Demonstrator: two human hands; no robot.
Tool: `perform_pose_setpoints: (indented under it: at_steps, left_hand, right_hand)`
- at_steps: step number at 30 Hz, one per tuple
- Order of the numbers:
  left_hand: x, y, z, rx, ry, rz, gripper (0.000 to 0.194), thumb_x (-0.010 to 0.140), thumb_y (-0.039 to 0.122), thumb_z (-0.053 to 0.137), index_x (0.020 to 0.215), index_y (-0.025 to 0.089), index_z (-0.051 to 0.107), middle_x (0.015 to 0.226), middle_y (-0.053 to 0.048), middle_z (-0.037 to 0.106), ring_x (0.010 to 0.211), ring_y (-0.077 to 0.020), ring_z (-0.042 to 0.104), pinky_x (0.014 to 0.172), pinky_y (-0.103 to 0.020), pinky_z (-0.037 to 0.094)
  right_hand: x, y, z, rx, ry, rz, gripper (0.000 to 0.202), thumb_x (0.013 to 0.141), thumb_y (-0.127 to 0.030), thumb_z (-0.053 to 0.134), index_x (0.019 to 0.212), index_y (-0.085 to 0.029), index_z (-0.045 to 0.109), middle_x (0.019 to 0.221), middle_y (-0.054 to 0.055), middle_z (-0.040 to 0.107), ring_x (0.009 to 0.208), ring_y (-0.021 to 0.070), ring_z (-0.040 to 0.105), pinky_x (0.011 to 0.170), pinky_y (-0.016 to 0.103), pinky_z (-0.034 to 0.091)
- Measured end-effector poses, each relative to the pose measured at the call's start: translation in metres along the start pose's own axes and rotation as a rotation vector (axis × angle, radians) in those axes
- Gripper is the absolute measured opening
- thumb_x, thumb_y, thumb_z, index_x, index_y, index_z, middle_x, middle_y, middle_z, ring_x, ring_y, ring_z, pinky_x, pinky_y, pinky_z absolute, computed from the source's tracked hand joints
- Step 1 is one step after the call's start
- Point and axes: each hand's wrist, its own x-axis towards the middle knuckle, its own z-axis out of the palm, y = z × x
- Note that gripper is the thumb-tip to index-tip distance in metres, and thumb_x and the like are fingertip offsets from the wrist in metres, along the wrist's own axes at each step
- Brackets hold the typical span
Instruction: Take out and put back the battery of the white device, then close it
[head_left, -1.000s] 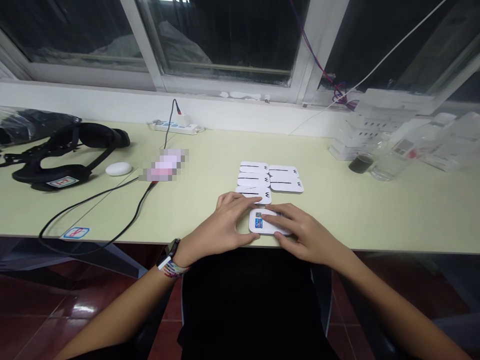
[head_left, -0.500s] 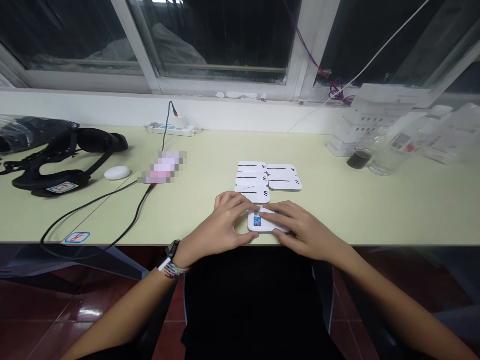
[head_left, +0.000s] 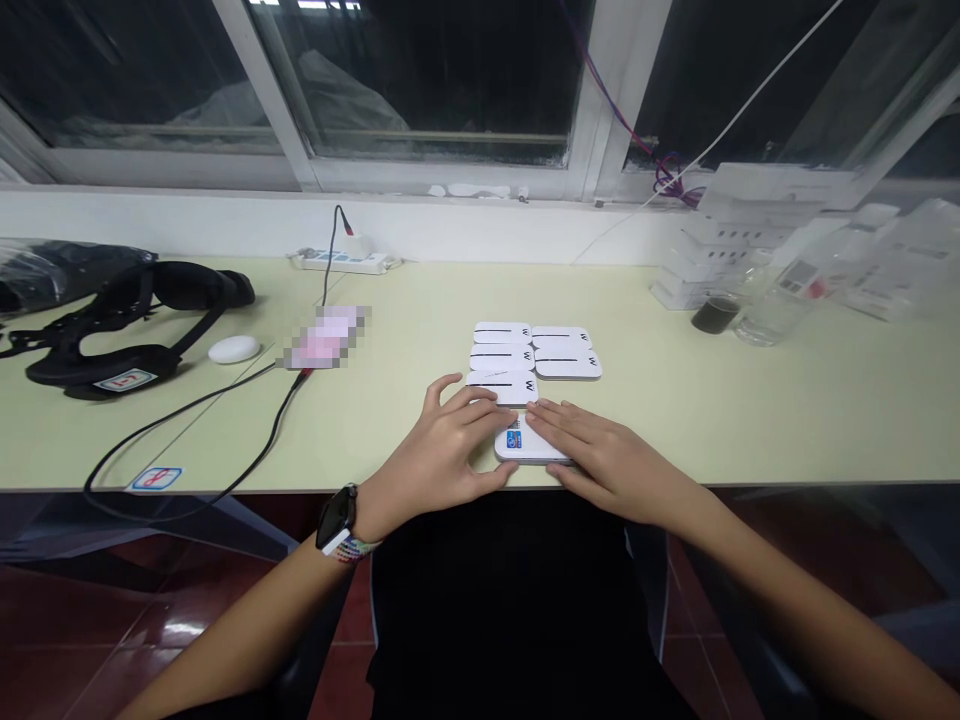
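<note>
A flat white device with rounded corners [head_left: 538, 450] lies at the table's near edge, a blue sticker on its left part. My left hand [head_left: 442, 450] grips its left end, thumb at the near side and index finger at the far side. My right hand [head_left: 607, 455] covers the right end, fingers together across the top and thumb at the near side. Just beyond lie several similar white devices, each with a black line and a W mark. The closest one [head_left: 517, 388] is partly behind my left fingers; another [head_left: 568, 363] lies at the right.
To the left are a black headset [head_left: 135, 340], a white oval object [head_left: 234, 349], a blurred-out pinkish item [head_left: 328, 338] and a looping black cable [head_left: 259, 462]. A power strip [head_left: 349, 262] sits by the wall. White boxes [head_left: 735, 235], a dark-filled cup [head_left: 716, 315] and a clear bottle [head_left: 795, 275] stand at right.
My right fingers have drawn together and lie flatter over the device's right end. My left fingers have spread a little, the index staying at the far edge. The device has hardly moved.
</note>
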Motion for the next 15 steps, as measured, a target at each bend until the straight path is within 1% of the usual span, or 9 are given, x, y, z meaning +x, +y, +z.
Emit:
perform_pose_setpoints:
  at_steps: [2,5,8,10,13,15]
  left_hand:
    - [0.001,0.001,-0.002,0.009,-0.012,0.012,0.039,0.100,0.043,0.071,0.135,0.025,0.072,0.122,-0.008,0.079,0.129,-0.0315,0.067,0.130,-0.060,0.022]
    - [0.001,0.000,-0.003,-0.004,-0.026,0.008,0.039,0.101,0.043,0.071,0.135,0.025,0.071,0.122,-0.008,0.078,0.124,-0.0297,0.068,0.129,-0.058,0.025]
    - [0.000,-0.002,-0.001,-0.032,-0.012,-0.004,0.038,0.100,0.044,0.072,0.134,0.026,0.072,0.123,-0.007,0.078,0.124,-0.0290,0.068,0.128,-0.056,0.027]
    - [0.000,-0.004,0.001,-0.041,0.005,-0.011,0.038,0.100,0.045,0.074,0.133,0.027,0.073,0.124,-0.007,0.078,0.126,-0.0299,0.067,0.127,-0.057,0.028]
    - [-0.001,-0.005,0.003,-0.044,0.020,-0.017,0.039,0.099,0.048,0.075,0.132,0.028,0.074,0.125,-0.007,0.079,0.128,-0.0319,0.066,0.125,-0.058,0.029]
    - [-0.001,-0.005,0.003,-0.046,0.013,-0.016,0.040,0.098,0.049,0.075,0.132,0.028,0.074,0.125,-0.007,0.079,0.127,-0.0320,0.066,0.125,-0.059,0.029]
  right_hand:
    - [0.000,0.001,0.002,0.003,-0.001,0.004,0.067,0.113,-0.034,0.053,0.175,-0.026,0.027,0.172,0.011,0.048,0.160,0.0298,0.044,0.131,0.059,0.041]
    - [-0.002,0.002,0.003,0.052,0.007,0.023,0.067,0.113,-0.035,0.053,0.175,-0.030,0.027,0.172,0.009,0.047,0.160,0.0294,0.045,0.131,0.061,0.041]
    - [-0.005,0.002,0.003,0.148,0.028,0.090,0.066,0.112,-0.037,0.057,0.173,-0.034,0.031,0.171,0.008,0.050,0.157,0.0286,0.049,0.127,0.058,0.047]
    - [-0.007,0.003,0.002,0.211,0.070,0.147,0.068,0.109,-0.038,0.063,0.171,-0.036,0.035,0.169,0.008,0.051,0.155,0.0295,0.051,0.124,0.057,0.052]
    - [-0.010,0.003,0.001,0.268,0.144,0.201,0.069,0.104,-0.038,0.071,0.167,-0.038,0.043,0.165,0.008,0.056,0.152,0.0322,0.055,0.120,0.060,0.055]
    - [-0.013,0.004,0.002,0.269,0.173,0.204,0.067,0.103,-0.037,0.073,0.164,-0.037,0.047,0.161,0.008,0.060,0.149,0.0329,0.058,0.119,0.061,0.056]
